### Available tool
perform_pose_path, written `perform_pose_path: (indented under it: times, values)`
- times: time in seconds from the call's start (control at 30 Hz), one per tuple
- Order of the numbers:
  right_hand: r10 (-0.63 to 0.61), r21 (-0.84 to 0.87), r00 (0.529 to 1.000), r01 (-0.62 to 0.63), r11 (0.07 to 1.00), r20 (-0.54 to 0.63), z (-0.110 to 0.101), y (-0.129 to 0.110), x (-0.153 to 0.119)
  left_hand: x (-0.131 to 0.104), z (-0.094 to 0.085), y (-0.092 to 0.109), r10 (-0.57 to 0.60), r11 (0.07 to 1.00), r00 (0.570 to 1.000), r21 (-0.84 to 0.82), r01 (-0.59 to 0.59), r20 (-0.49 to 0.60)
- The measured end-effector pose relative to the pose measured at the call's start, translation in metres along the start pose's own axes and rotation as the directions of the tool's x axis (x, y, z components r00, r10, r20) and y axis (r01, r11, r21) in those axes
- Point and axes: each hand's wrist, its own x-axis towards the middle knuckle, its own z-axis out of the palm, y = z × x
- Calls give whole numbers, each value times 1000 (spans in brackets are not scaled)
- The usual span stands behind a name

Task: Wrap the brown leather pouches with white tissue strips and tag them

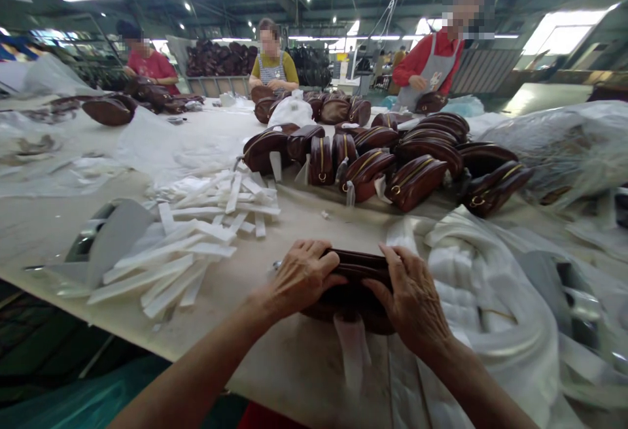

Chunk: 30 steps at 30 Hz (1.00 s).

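Note:
A dark brown leather bag point(360, 298) lies on the table close in front of me, its mouth spread apart. My left hand point(303, 275) grips the rim at the left, thumb and fingers closed on it. On the opposite side, my right hand point(415, 288) pinches the same rim between thumb and fingers. A whitish translucent strip point(352, 350) hangs from the bag's near side toward the table edge. The bag's inside is dark, and I cannot make out what is in it.
White strips point(196, 239) lie heaped on the left beside a grey tape dispenser point(110, 242). Several finished-looking brown zip bags point(370, 171) stand beyond. Rolled white wrapping point(490, 285) covers the right. Across the table work three people, one in a grey apron point(432, 72).

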Motion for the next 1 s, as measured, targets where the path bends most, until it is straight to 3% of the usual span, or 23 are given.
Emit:
perform_pose_path:
  times: [0.17, 0.3, 0.4, 0.5, 0.57, 0.63, 0.77, 0.9, 1.0]
  values:
    - [-3, -20, 1000, 4, 1000, 16, 7, 3, 2, 0, 5, -4, 2, 1000, 995, -18, -4, -104]
    - [36, 43, 994, -40, 998, 101, -2, 3, 7, -7, 6, 0, -42, 996, 981, -82, 27, -188]
    - [9, 26, 988, -13, 1000, 156, -9, 5, 11, -12, 4, 5, -169, 981, 965, -126, 145, -199]
    - [-76, 75, 984, 65, 995, 160, -5, 9, 14, -9, -3, 10, -187, 982, 977, -43, 183, -100]
    - [-139, 135, 978, 119, 984, 156, 3, 13, 15, -3, -10, 13, -77, 996, 996, 48, 75, 43]
    - [-188, 183, 972, 161, 970, 141, 11, 17, 13, 5, -17, 16, -7, 996, 988, 88, -7, 157]
    - [-229, 266, 957, 177, 948, 179, 13, 27, 17, 11, -23, 19, 21, 998, 975, 49, -32, 220]
    - [-346, 376, 899, 233, 897, 268, 2, 21, 58, 4, -15, 20, 23, 1000, 988, 9, -24, 151]
    - [-503, 421, 816, 365, 831, 285, 7, -23, 108, -1, -3, 21, 31, 999, 995, -23, -29, 96]
